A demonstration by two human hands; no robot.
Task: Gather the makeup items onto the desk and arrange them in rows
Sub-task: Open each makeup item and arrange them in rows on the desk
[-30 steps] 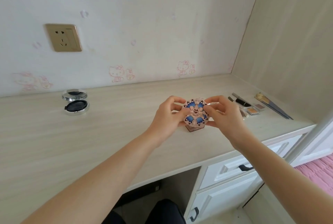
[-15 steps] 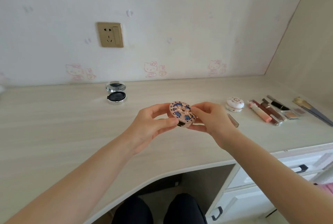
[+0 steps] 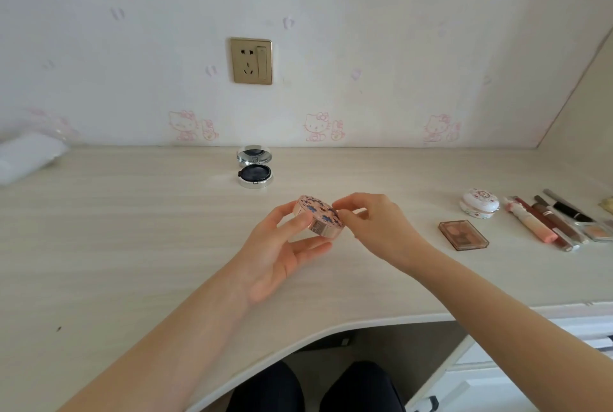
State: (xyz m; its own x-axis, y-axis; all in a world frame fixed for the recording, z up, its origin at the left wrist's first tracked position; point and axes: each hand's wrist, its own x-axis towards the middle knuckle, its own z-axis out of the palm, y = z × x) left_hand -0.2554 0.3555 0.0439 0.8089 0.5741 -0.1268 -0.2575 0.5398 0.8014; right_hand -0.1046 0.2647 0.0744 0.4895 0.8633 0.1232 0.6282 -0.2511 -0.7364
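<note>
Above the middle of the pale wooden desk I hold a round pink compact with blue flowers. My left hand grips it from the left and below, thumb on its side. My right hand pinches its right edge with thumb and forefinger. An open silver cushion compact lies farther back near the wall. At the right lie a brown eyeshadow palette, a white floral round case and a row of lip glosses and pencils.
A gold wall socket sits above the desk. A white blurred package lies at the far left. White drawers stand under the desk at the right, and my knees show below the curved front edge.
The view has swung left, so the row of makeup now sits at the far right. The pink compact has tilted flatter, still held between both hands.
</note>
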